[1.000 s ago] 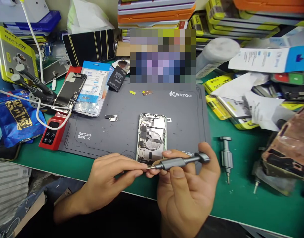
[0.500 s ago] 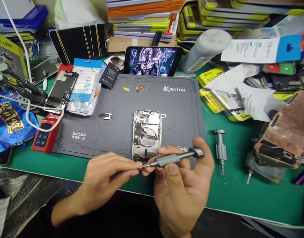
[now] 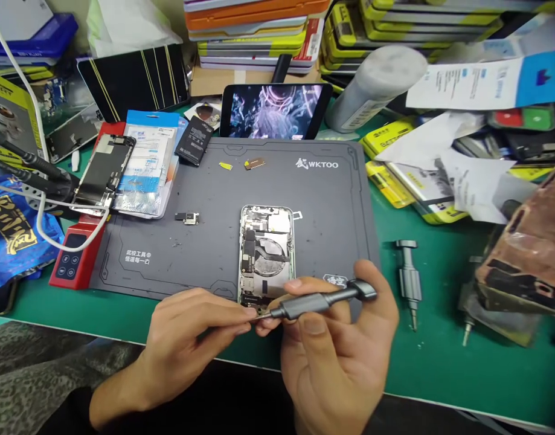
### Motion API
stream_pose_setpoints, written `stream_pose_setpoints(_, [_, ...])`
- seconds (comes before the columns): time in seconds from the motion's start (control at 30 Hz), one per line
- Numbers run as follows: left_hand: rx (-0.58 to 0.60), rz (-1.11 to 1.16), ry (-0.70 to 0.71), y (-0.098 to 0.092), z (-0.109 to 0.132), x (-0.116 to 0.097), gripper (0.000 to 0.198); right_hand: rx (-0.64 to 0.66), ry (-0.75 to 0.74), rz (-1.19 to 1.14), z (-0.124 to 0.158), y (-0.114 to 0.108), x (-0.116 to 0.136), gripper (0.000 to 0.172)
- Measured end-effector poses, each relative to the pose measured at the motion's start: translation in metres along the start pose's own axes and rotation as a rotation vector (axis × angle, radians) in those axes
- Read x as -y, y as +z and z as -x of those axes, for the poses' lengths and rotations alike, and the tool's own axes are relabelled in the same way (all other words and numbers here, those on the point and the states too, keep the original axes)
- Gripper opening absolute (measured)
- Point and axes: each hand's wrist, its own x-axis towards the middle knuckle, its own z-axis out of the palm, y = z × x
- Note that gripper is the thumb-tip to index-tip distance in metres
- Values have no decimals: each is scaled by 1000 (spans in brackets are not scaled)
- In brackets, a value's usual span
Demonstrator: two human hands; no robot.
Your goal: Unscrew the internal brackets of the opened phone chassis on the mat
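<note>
My right hand (image 3: 336,344) holds a grey screwdriver (image 3: 304,305), which lies across the fingers with its cap against the index finger and its tip pointing left. The fingers of my left hand (image 3: 195,338) are pinched together at the screwdriver's tip; whether something small is between them is hidden. Just beyond the hands, an opened phone body (image 3: 267,254) lies on the grey mat (image 3: 214,241), its lower end partly covered by my fingers. A small metal-and-black part (image 3: 188,218) rests on the mat to the left, with tiny screws (image 3: 176,244) below it.
A second screwdriver (image 3: 409,281) lies on the green table (image 3: 431,374) at the right. A phone showing a video (image 3: 277,112) stands behind the mat. A battery (image 3: 194,140), a phone screen (image 3: 105,172) and a red device (image 3: 75,257) are at the left.
The view has shifted slightly. The hands stay together at the screwdriver's tip, with only a small change of position. The picture on the standing phone has changed.
</note>
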Motion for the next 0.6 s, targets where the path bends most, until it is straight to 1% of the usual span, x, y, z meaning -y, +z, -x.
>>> stream_pose_setpoints(0.2, [12,4,1,-1,0,1,12,-3,-8,26,0,0,0,48])
stream_pose_setpoints(0.47, [16,11,-11,-1,0,1,15,6,-9,-23,-1,0,-1,48])
stream_pose_setpoints(0.6, [21,2,0,-1,-2,-1,12,5,-25,-3,0,-2,-1,48])
